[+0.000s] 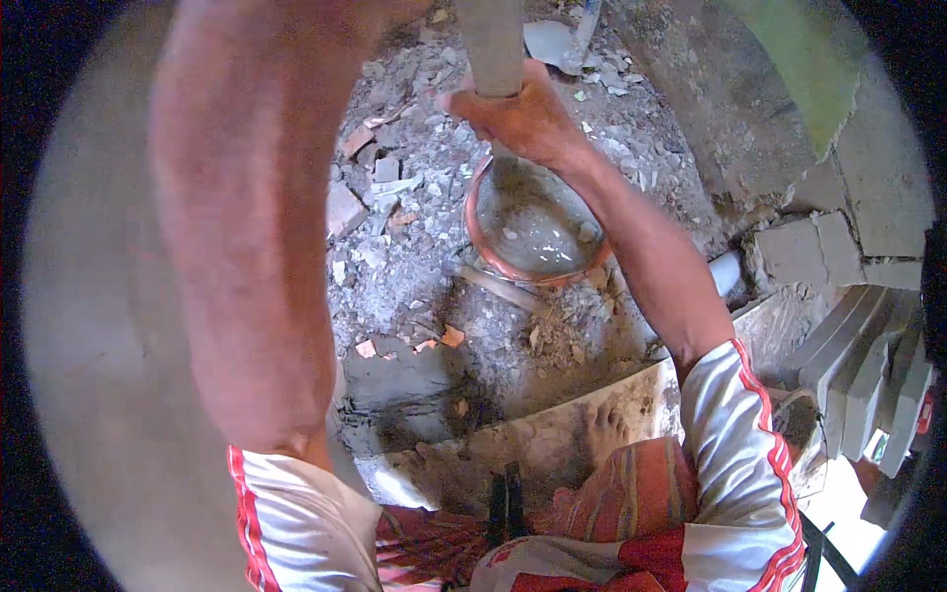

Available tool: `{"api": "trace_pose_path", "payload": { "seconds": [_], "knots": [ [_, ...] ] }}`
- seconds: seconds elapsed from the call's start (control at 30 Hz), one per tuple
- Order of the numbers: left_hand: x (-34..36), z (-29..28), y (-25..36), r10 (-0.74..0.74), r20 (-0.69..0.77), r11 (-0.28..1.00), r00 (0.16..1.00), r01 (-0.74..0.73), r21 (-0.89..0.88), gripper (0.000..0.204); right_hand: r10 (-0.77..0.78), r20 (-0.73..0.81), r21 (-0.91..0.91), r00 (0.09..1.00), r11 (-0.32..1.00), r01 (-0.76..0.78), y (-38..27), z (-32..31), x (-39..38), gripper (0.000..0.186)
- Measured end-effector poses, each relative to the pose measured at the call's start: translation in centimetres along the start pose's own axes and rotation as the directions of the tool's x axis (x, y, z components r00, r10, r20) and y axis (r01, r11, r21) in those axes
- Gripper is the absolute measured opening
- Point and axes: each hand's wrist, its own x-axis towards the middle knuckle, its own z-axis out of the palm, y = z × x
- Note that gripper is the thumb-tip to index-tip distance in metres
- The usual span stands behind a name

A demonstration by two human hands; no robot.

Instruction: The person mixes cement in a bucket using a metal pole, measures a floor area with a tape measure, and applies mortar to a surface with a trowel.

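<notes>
My right hand point(523, 113) is closed around a long, greyish flat-looking bar point(491, 44), with the fingers wrapped near its lower part. The bar rises out of the top of the view. Just beneath this hand sits a round basin with an orange-red rim point(473, 222), holding a wet grey mix point(538, 232). The bar's lower end shows over the basin's far side; I cannot tell whether it touches the mix. My left forearm point(261, 227) stretches up past the basin's left. Only a blurred edge of my left hand point(400, 12) shows at the top, its fingers hidden.
Rubble and broken tile pieces point(345, 209) cover the ground. A stick point(503, 288) lies before the basin. A pale blade-like tool point(552, 44) lies beyond. Grey slabs point(858, 365) lean at right, near a white pipe point(727, 273). A bare foot point(607, 426) rests on a pale ledge.
</notes>
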Motion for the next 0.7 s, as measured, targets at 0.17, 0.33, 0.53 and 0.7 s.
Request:
{"api": "trace_pose_path", "payload": {
  "seconds": [0.17, 0.33, 0.53, 0.7],
  "knots": [
    [-1.1, 1.0, -4.5, -0.009, -0.027, 0.999, 1.0, 0.011, 0.042, 0.029, 0.134, 0.073, 0.007, 0.988, 0.991, -0.135, 6.4, 1.7, -1.1, 0.032],
    [-3.3, 1.7, -8.6, -0.351, -0.207, 0.936, 0.913, 0.334, -0.112, 0.022, 0.301, 0.07, -0.097, 0.951, 0.951, -0.294, 11.1, 3.1, -2.5, 0.04],
    [-2.2, 1.0, -8.3, -0.463, -0.259, 0.882, 0.848, 0.41, -0.233, 0.023, 0.321, 0.141, -0.056, 0.936, 0.947, -0.316, 9.0, 2.1, -2.8, 0.038],
    [-0.9, 1.9, -4.6, -0.409, -0.152, 0.896, 0.9, 0.364, -0.256, 0.026, 0.33, 0.098, -0.014, 0.939, 0.944, -0.33, 4.7, 0.0, -3.8, 0.037]
  ]
}}
